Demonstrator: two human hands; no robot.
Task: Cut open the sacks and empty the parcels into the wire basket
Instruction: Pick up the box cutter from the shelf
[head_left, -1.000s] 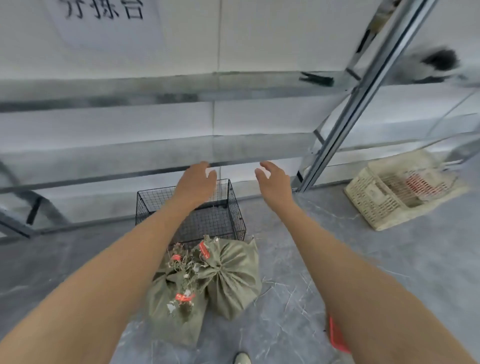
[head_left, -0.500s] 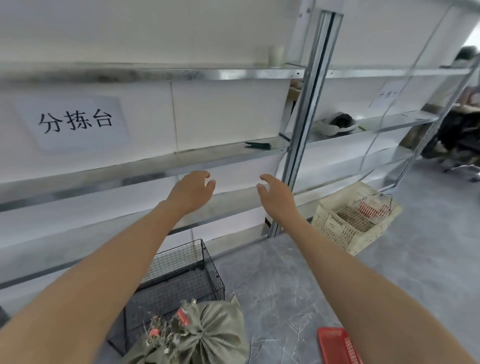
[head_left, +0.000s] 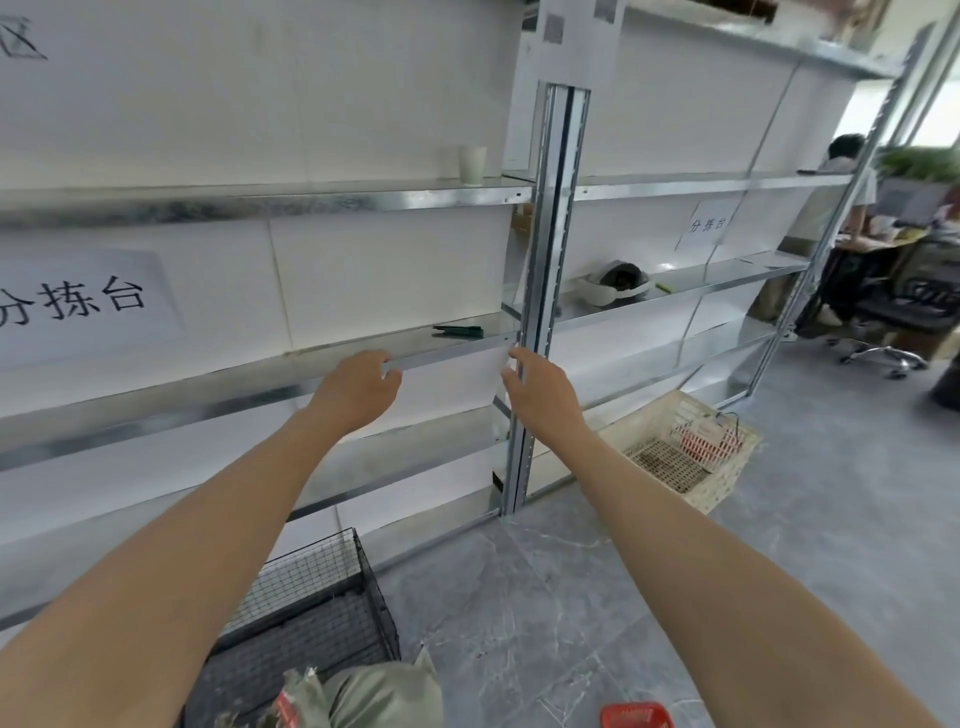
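The sacks (head_left: 384, 696) lie on the floor at the lower edge of view, just beside the wire basket (head_left: 311, 597); they look soft and slack, likely bulky, best gripped at the bunched, tied neck; the left hand (head_left: 358, 387) and right hand (head_left: 540, 389) are empty, fingers loosely spread, near the shelf (head_left: 452, 358) lip, where a green tool (head_left: 458, 330), likely a cutter, lies; the post (head_left: 545, 312) crowds the right hand; bare floor rightward leaves room for tipping.

Bright, even indoor light, with daylight blown out at the window (head_left: 937, 122) in the upper right. Shadows are faint. Soft glare streaks the shelf (head_left: 426, 198) edges. Wide-angle distortion curves the upright (head_left: 553, 291); the sack (head_left: 384, 696) at the bottom edge looks soft.
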